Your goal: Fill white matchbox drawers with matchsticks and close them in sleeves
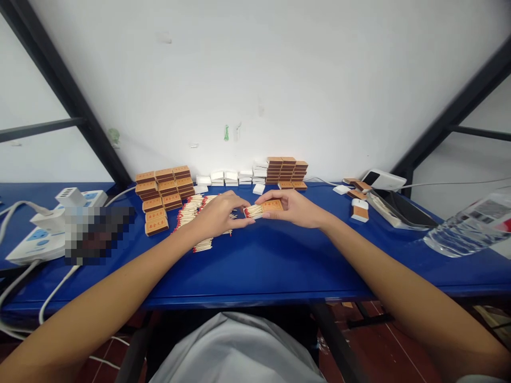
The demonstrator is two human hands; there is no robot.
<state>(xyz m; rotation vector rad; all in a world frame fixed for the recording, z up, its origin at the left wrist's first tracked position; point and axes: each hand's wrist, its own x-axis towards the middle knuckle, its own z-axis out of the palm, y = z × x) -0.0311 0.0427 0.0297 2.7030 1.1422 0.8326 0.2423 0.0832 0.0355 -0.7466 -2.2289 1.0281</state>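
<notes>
Between my hands is a matchbox [272,206], its white tray partly out of the orange sleeve and filled with red-tipped matches [254,211]. My right hand [288,206] grips the sleeve between thumb and fingers. At the tray's open end, my left hand [224,213] has thumb and fingertips curved around the edge of the tray. Under and beside my left hand lies a pile of loose matches [187,214] on the blue table [255,271].
Stacked matchboxes [163,189] stand at the left, with more [286,169] by the wall beside white trays [230,176]. Power strip [40,239] and cables lie far left. Scattered boxes [360,211], a power bank [384,180] and a plastic bottle [467,226] are at right.
</notes>
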